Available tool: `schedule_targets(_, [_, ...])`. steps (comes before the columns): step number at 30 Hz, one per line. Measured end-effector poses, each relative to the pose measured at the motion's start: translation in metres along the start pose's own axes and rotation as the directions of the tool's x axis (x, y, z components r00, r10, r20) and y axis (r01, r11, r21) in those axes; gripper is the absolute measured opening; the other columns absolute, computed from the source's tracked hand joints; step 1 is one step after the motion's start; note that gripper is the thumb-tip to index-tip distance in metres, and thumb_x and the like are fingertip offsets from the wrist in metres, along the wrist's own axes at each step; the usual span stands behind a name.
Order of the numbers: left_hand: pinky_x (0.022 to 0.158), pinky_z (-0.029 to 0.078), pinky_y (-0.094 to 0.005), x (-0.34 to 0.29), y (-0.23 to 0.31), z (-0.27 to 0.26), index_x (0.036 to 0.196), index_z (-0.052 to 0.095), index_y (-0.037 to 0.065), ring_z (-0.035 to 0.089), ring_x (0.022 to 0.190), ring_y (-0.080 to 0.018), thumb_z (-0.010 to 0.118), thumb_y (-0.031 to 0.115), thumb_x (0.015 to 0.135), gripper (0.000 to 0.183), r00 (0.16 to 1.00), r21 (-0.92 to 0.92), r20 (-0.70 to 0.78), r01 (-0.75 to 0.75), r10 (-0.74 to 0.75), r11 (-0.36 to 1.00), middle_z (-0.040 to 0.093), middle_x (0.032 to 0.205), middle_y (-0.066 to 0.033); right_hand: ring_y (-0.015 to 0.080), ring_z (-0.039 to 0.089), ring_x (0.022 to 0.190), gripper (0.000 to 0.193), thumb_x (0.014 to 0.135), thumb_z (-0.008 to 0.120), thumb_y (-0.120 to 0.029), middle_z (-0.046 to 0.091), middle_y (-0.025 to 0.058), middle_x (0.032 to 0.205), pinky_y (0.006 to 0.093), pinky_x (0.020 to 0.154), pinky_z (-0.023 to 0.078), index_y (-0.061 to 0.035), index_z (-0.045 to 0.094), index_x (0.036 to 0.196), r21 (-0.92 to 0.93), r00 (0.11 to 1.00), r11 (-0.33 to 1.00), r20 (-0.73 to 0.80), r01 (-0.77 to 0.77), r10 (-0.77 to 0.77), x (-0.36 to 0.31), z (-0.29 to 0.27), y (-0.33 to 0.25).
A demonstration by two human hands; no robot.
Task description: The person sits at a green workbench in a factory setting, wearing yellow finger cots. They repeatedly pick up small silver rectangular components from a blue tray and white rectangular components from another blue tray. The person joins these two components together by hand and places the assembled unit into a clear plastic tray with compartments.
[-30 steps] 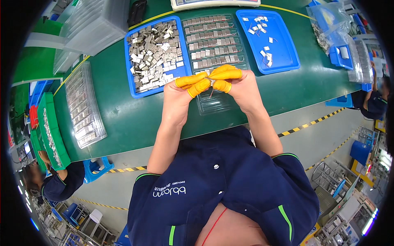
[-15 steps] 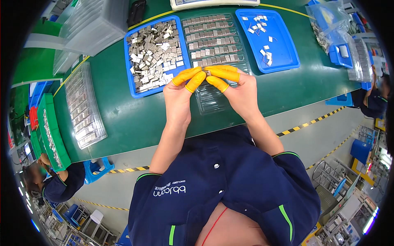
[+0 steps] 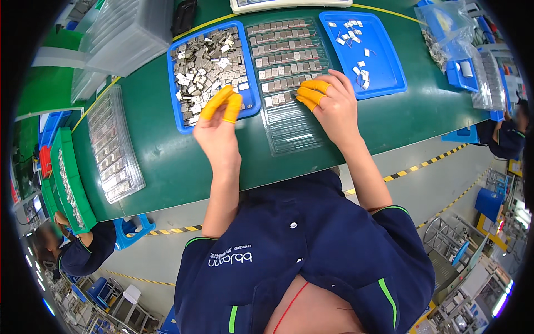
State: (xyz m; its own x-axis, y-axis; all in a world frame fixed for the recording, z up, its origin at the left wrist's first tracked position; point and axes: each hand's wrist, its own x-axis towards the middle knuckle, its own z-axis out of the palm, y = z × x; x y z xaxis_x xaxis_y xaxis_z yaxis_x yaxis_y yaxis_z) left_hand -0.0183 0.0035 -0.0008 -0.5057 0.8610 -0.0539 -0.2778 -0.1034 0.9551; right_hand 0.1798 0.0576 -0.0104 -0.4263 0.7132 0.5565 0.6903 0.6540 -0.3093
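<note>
My right hand (image 3: 332, 108), with yellow finger cots, is closed in a pinch over a clear ribbed plastic tray (image 3: 289, 133). At its fingertips is a small silver block-shaped part (image 3: 294, 96), mostly covered by the fingers, at the end of a partly filled row. Several rows of similar parts fill the tray's far portion. My left hand (image 3: 218, 125), also in yellow finger cots, hovers by the near right corner of a blue tray (image 3: 176, 114) heaped with loose silver parts. Its thumb and finger are slightly apart, and nothing shows between them.
To the right, another blue tray (image 3: 389, 83) holds a few small white pieces with wires. A filled clear tray (image 3: 115, 147) lies at the left, near stacked clear trays (image 3: 125, 39) and a green bin (image 3: 78, 186). At the far left, a co-worker (image 3: 83, 250) sits by the bin.
My hands were together above the clear tray and are now apart. The left has moved left to the blue tray; the right has lowered to the unfinished row, where more parts now show.
</note>
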Motion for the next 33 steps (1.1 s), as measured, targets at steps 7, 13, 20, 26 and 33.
schedule_targets(7, [0.08,0.049,-0.0273,0.007,0.0,-0.019,0.102,0.063,-0.003,0.06,0.091,-0.015,0.068,-0.001,0.077,0.026,0.987,0.135,-0.081,-0.128,0.14,0.982,0.065,0.097,-0.0095,0.0155,0.057,0.093,0.018,0.062,0.067,-0.006,0.065,-0.002,0.088,0.0385,0.095,0.039,-0.0127,0.071,0.079,-0.008,1.0,1.0,0.026,0.011,-0.011,-0.006,0.008,0.001])
schedule_targets(13, [0.077,0.046,-0.0323,0.031,0.014,-0.012,0.096,0.069,0.005,0.06,0.086,-0.024,0.071,0.01,0.071,0.025,0.918,0.788,0.382,-0.385,0.109,0.481,0.065,0.096,-0.0114,0.0168,0.056,0.094,0.017,0.067,0.068,-0.013,0.064,-0.0013,0.09,0.0396,0.096,0.037,-0.0128,0.07,0.084,-0.005,1.0,1.0,-0.016,0.006,-0.006,-0.002,-0.005,0.004])
schedule_targets(20, [0.072,0.047,-0.0369,0.047,-0.006,-0.006,0.086,0.07,0.003,0.058,0.079,-0.0294,0.074,0.015,0.068,0.022,0.873,0.858,0.466,-0.486,0.144,0.164,0.062,0.084,-0.0145,0.0253,0.057,0.093,0.018,0.074,0.068,-0.014,0.065,0.007,0.094,0.0389,0.089,0.041,-0.0075,0.069,0.09,-0.108,0.956,0.952,-0.087,-0.287,0.279,-0.005,-0.03,0.057])
schedule_targets(26, [0.073,0.047,-0.0384,0.047,-0.006,-0.001,0.079,0.067,-0.001,0.057,0.08,-0.0298,0.069,0.007,0.068,0.014,0.732,0.743,0.663,-0.669,0.16,-0.019,0.06,0.083,-0.0152,0.0313,0.057,0.092,0.022,0.08,0.063,-0.014,0.062,0.0162,0.101,0.0391,0.082,0.045,-0.0084,0.067,0.101,-0.129,0.835,0.826,-0.132,-0.549,0.534,0.0,-0.024,0.131])
schedule_targets(33, [0.072,0.047,-0.0401,0.056,-0.011,-0.007,0.078,0.063,-0.003,0.057,0.078,-0.0315,0.066,0.005,0.068,0.013,0.613,0.629,0.774,-0.774,0.157,-0.073,0.058,0.085,-0.0152,0.0284,0.055,0.092,0.019,0.076,0.067,-0.016,0.063,0.0114,0.098,0.0367,0.082,0.045,-0.0088,0.07,0.092,-0.301,0.848,0.799,-0.074,-0.521,0.524,0.007,-0.026,0.149])
